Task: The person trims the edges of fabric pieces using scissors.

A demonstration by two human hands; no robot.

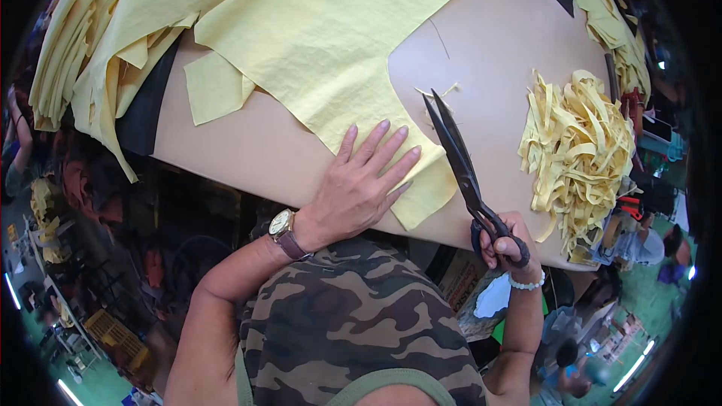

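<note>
My left hand (pixel 366 178) lies flat with fingers spread on a piece of yellow fabric (pixel 316 53), near its narrow lower end. In my right hand (pixel 513 244) are large black scissors (pixel 462 158), gripped by the handles at the table's front edge. Their blades point up and away, nearly together, just right of the fabric's curved edge. Beyond the blade tips lie a few thin yellow scraps (pixel 444 92) and a loose thread. A small separate-looking fabric corner (pixel 214 86) shows beneath the main piece on the left.
A heap of yellow fabric strips (pixel 579 158) sits at the table's right side. Stacked yellow fabric (pixel 75 45) hangs over the left edge, and more yellow fabric (pixel 613 22) lies at the far right. The pale table (pixel 248 158) has its front edge close to my body.
</note>
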